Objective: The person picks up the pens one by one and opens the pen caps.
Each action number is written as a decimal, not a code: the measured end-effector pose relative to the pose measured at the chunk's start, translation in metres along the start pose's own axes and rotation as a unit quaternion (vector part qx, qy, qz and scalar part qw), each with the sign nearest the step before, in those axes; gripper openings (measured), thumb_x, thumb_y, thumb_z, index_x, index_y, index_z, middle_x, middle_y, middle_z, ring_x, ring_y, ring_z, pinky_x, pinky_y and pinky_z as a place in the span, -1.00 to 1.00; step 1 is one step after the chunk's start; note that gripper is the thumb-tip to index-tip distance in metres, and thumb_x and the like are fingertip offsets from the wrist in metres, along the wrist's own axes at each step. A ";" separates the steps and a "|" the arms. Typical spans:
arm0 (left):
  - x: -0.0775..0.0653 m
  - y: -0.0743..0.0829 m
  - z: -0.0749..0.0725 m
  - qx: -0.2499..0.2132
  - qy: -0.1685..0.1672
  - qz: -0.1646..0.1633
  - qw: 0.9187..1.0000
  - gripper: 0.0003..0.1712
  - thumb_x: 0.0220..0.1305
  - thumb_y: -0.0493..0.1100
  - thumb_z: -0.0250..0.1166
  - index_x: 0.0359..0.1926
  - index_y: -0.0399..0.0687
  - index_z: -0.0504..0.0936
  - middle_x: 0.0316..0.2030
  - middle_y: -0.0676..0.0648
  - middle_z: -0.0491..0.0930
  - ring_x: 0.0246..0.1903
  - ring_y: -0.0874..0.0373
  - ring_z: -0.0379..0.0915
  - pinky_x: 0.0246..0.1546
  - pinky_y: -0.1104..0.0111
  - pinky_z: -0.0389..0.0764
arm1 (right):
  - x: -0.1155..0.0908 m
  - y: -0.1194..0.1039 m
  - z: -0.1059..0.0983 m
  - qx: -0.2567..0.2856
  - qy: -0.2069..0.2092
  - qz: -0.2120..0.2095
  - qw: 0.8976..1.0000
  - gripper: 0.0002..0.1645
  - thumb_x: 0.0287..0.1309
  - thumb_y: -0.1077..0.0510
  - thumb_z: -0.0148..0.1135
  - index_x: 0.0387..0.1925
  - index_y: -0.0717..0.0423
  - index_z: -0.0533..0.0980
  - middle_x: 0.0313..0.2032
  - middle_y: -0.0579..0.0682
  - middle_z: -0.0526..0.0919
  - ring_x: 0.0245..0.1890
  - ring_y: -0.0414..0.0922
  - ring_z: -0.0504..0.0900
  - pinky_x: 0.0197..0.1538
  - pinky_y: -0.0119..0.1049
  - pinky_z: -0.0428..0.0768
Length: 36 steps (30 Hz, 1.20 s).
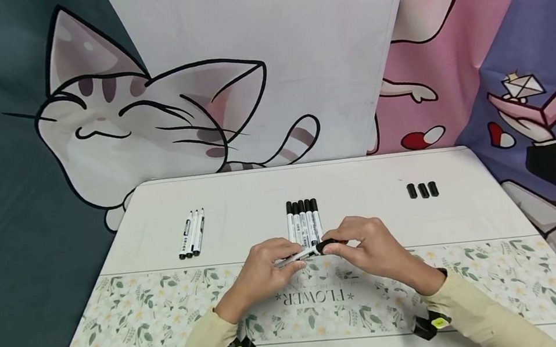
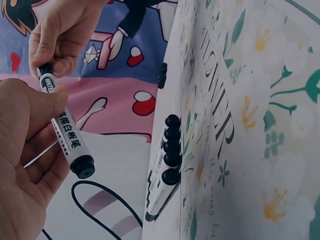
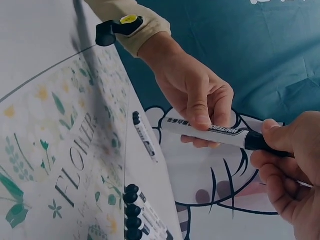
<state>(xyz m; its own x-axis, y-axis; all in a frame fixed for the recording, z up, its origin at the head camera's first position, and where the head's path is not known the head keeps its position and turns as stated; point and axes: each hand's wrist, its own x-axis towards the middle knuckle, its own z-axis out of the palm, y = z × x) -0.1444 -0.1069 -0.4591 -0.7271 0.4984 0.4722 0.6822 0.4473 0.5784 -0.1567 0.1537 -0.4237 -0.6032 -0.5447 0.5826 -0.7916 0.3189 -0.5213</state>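
Note:
A white whiteboard marker (image 1: pixel 296 256) with black lettering is held above the table, just in front of a row of capped markers (image 1: pixel 303 217). My left hand (image 1: pixel 268 265) pinches its white barrel between thumb and fingers; the black end plug (image 2: pixel 82 167) sticks out past that hand in the left wrist view. At the other end, my right hand (image 1: pixel 372 246) pinches the black cap (image 3: pixel 256 141). This cap sits against the barrel, partly covered by the right fingers. The marker tip is not visible.
Three uncapped markers (image 1: pixel 192 234) lie side by side at the left of the white table (image 1: pixel 364 185). Three loose black caps (image 1: pixel 422 190) stand apart at the right. A floral strip (image 1: pixel 169 311) crosses the table, and printed cloth (image 1: pixel 262 11) hangs behind it.

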 end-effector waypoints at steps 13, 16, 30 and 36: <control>-0.001 -0.001 0.003 0.007 -0.023 0.000 1.000 -0.71 0.21 -0.21 0.50 -0.04 -0.18 0.79 -0.15 -0.02 0.77 -0.14 0.18 0.70 -0.05 0.34 0.67 | -0.003 0.004 0.002 -0.014 -0.003 -0.025 1.000 -0.84 0.17 0.19 0.47 -0.18 0.03 0.78 -0.39 -0.22 0.74 -0.38 -0.33 0.63 -0.32 -0.56 0.50; -0.001 0.000 0.003 0.003 -0.035 -0.013 0.999 -0.70 0.24 -0.18 0.48 -0.02 -0.18 0.78 -0.14 -0.03 0.77 -0.13 0.18 0.69 -0.04 0.34 0.67 | -0.004 0.005 0.003 -0.020 -0.003 -0.028 0.999 -0.86 0.20 0.15 0.45 -0.19 0.03 0.78 -0.39 -0.21 0.74 -0.37 -0.33 0.64 -0.33 -0.50 0.54; 0.002 0.001 -0.002 -0.017 -0.069 -0.027 0.997 -0.71 0.29 -0.16 0.44 -0.01 -0.17 0.78 -0.13 -0.02 0.77 -0.19 0.25 0.67 -0.14 0.38 0.66 | -0.006 0.008 0.002 -0.014 -0.002 -0.031 0.999 -0.84 0.17 0.16 0.48 -0.18 0.02 0.78 -0.38 -0.22 0.75 -0.35 -0.30 0.66 -0.30 -0.45 0.58; 0.004 0.001 -0.003 -0.012 -0.075 -0.030 0.997 -0.69 0.29 -0.14 0.44 0.01 -0.17 0.77 -0.14 -0.01 0.77 -0.22 0.27 0.66 -0.17 0.39 0.65 | -0.006 0.007 0.001 -0.022 -0.004 -0.031 0.999 -0.81 0.17 0.11 0.48 -0.16 0.00 0.78 -0.36 -0.23 0.77 -0.33 -0.31 0.66 -0.27 -0.52 0.54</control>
<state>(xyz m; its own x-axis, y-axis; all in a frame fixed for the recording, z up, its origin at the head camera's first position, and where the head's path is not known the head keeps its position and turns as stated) -0.1469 -0.1066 -0.4542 -0.7454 0.5778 0.3324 0.6344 0.4620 0.6198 -0.1589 0.1582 -0.4315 -0.5520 -0.5709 0.6077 -0.8312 0.3187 -0.4556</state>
